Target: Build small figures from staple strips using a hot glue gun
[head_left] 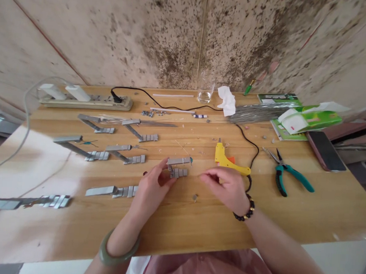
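Note:
My left hand (156,181) is closed around the left end of a small grey folded piece (178,161), which has a flat bar on top and a segmented base below. A tiny teal bit shows at the bar's right end. To the right, my right hand (226,184) is pinched just above the wood; anything between thumb and forefinger is too small to make out. A yellow glue gun (231,163) lies just behind that hand. Close to my left wrist rests another grey segmented piece (102,190). Between the hands, nearer me, sits a small grey scrap (195,197).
Several similar grey pieces (97,155) stand at left. Teal-handled pliers (297,175), a phone (326,150) and a green tissue pack (317,121) are at right. Thin wires (257,112), a glass of liquid (204,95) and a power strip (100,102) line the wall.

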Action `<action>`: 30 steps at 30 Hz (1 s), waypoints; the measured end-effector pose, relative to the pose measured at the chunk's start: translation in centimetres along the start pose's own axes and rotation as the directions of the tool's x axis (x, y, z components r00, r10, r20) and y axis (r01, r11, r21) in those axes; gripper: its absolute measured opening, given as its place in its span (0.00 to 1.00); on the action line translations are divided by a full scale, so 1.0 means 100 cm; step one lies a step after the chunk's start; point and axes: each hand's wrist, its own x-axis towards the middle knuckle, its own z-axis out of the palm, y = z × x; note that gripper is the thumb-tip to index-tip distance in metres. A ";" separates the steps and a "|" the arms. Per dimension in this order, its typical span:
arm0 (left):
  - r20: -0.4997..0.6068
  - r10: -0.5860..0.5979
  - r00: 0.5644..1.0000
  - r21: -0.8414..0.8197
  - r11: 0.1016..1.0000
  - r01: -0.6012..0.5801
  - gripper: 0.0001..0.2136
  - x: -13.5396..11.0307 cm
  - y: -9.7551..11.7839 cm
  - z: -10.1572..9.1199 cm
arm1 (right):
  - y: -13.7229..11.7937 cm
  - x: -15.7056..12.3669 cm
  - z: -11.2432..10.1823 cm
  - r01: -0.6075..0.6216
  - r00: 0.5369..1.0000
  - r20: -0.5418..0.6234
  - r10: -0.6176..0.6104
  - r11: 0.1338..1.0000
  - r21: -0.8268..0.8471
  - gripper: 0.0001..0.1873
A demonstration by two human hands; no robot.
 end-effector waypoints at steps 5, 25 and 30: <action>-0.092 0.116 0.989 -0.010 0.993 -0.117 0.19 -0.004 0.003 -0.006 | 0.007 0.005 -0.018 -0.148 0.970 -0.155 0.186 0.962 0.229 0.19; -0.274 0.573 0.773 -0.057 0.792 -0.607 0.09 -0.016 0.015 -0.006 | 0.013 0.004 -0.006 0.260 0.881 0.467 0.078 0.745 -0.615 0.11; -0.144 0.665 0.733 -0.055 0.734 -0.677 0.04 -0.015 0.016 -0.001 | 0.006 0.002 0.001 0.241 0.864 0.501 0.044 0.838 -0.490 0.08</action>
